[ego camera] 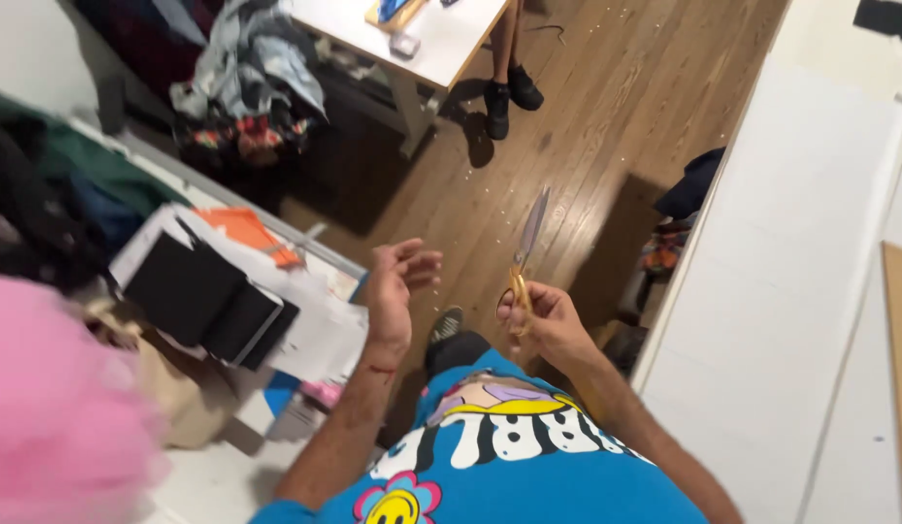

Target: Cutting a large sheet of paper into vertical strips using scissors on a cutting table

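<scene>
The right hand (540, 318) holds a pair of scissors (526, 254) by the orange handles, its fingers (514, 306) clamped around them. The long axis of the scissors runs nearly straight up the picture, leaning a little to the right: the handles sit low in the hand and the grey blades point up and away from the person, out over the wooden floor (616, 107). The blades lie together, so they read as one narrow strip. The scissors are in the air, in front of the person's blue printed shirt (528, 466), touching nothing but the hand.

The left hand (397, 281) is raised just to the left of the scissors and well clear of them. Its fingers are apart and loosely curled, and it holds nothing. There is a red mark on the forearm below the wrist.

To the left, a cluttered tabletop (218, 475) carries a black box (203, 296) resting on loose white papers (320, 330), with an orange sheet (249, 233) behind it. What is inside the black box cannot be told. A blurred pink mass (53, 408) fills the lower left corner.

Further off stands a white table (441, 44) with a small flat tray on it, and another person's legs in black shoes (509, 97) beside it. A heap of clothes (247, 78) lies to the table's left. A white panel (790, 291) runs down the right side.
</scene>
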